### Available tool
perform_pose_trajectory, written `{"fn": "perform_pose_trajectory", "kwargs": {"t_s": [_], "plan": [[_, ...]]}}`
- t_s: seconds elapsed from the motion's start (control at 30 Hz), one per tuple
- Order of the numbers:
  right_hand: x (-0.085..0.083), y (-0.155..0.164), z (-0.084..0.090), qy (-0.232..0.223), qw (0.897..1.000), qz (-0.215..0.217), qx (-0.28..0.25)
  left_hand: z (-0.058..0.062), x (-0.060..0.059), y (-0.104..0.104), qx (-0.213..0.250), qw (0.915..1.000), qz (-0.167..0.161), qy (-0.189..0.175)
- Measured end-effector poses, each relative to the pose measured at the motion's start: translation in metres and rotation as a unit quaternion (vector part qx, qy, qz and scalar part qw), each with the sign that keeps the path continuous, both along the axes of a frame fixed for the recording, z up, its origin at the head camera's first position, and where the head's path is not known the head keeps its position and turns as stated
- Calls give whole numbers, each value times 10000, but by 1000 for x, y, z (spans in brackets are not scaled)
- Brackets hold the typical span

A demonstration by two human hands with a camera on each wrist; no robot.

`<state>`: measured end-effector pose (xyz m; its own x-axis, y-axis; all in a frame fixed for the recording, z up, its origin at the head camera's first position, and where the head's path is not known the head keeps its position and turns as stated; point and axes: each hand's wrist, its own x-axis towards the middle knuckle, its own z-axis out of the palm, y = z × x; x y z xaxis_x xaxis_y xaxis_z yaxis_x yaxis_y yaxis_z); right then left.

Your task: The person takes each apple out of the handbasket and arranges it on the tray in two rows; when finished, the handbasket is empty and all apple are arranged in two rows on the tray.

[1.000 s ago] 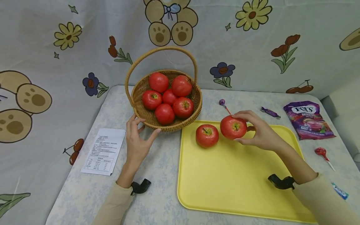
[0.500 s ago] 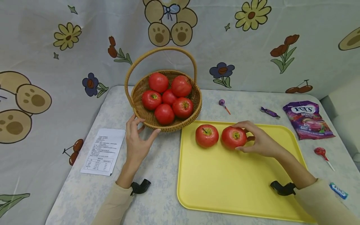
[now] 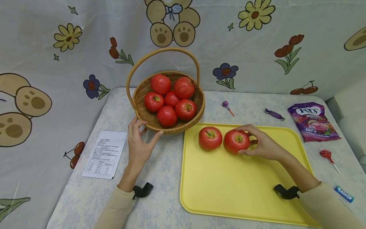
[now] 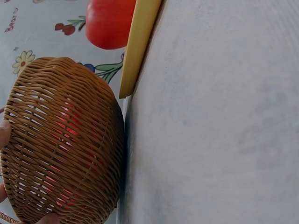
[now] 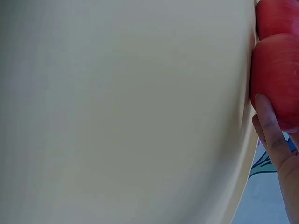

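My left hand point(image 3: 140, 144) holds the near rim of a wicker basket point(image 3: 183, 129), thumb and fingers spread along its edge. Several red apples point(image 3: 167, 116) fill the basket; in the left wrist view they show through the weave of its side point(image 4: 65, 140). My right hand point(image 3: 264, 143) grips a red apple point(image 3: 236, 141) from its right side, thumb at the front and fingers behind. That apple rests on the yellow tray point(image 3: 243, 190), close beside a second apple point(image 3: 210, 138) near the tray's back left corner. The right wrist view shows fingertips against the held apple point(image 5: 278, 79).
Behind the tray lie a purple lollipop point(image 3: 227, 108) and a purple wrapped candy point(image 3: 274, 114). To the right are a candy bag point(image 3: 313, 122), a red lollipop point(image 3: 329, 160) and a blue-white wrapped candy point(image 3: 344, 194). A printed paper point(image 3: 105, 155) lies left of my left hand.
My right hand has lowered the apple from above the tray's back edge onto the tray, then shifted it slightly left towards the other apple. My left hand has stayed at the basket.
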<state>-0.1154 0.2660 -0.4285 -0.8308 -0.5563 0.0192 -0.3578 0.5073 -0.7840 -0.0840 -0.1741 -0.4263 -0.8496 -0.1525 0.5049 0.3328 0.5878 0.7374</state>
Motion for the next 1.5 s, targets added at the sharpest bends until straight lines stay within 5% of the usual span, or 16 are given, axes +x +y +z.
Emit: {"fn": "perform_pose_trajectory", "kwargs": {"t_s": [0.37, 0.7, 1.07, 1.5], "plan": [[1, -2, 0, 53, 10000, 39, -67, 0, 0, 0, 34, 10000, 4, -11], [5, -1, 5, 852, 9948, 93, 544, -1, 0, 0, 27, 10000, -40, 2], [-10, -15, 55, 1729, 9846, 81, 247, 0, 0, 0, 31, 10000, -23, -60], [-62, -96, 102, 1977, 9784, 599, 30, -1, 0, 0, 68, 10000, -59, 19]]}}
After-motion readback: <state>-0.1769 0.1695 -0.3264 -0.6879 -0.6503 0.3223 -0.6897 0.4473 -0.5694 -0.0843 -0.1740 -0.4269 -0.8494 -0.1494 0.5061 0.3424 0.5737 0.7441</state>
